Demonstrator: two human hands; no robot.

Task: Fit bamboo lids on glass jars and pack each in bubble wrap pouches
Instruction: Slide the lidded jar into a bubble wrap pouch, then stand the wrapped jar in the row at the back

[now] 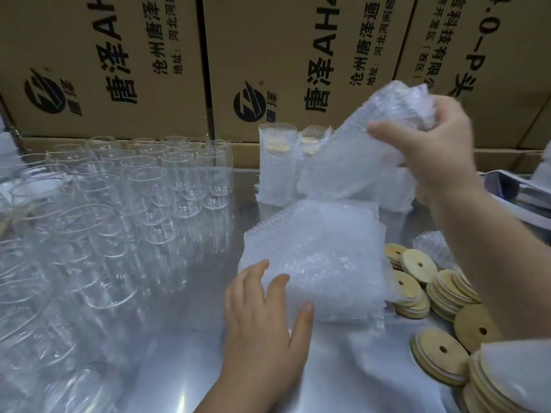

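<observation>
Cartons (pixel 98 120) stand in a row along the rear edge of the tabletop (pixel 185 353). Each carries black logos and Chinese characters. Tabletop surface: reflective metal. A crumpled foil bag (pixel 515 192) lies at the right edge.

Bare glass jars (pixel 119 204) are crowding the left of the counter (pixel 185 347), packed tight. A bare lane is running up the middle to the cardboard boxes (pixel 134 55) walling off the back. The stack of bubble wrap pouches (pixel 316 257) is closing its right side, the left grip (pixel 265 332) resting against the near corner. Bamboo lids (pixel 441 353) are littering the right front beneath the right forearm (pixel 492 248). The right grip (pixel 432 144) is holding a pouched jar (pixel 357 153) tilted over the standing wrapped jars (pixel 277 171).
</observation>
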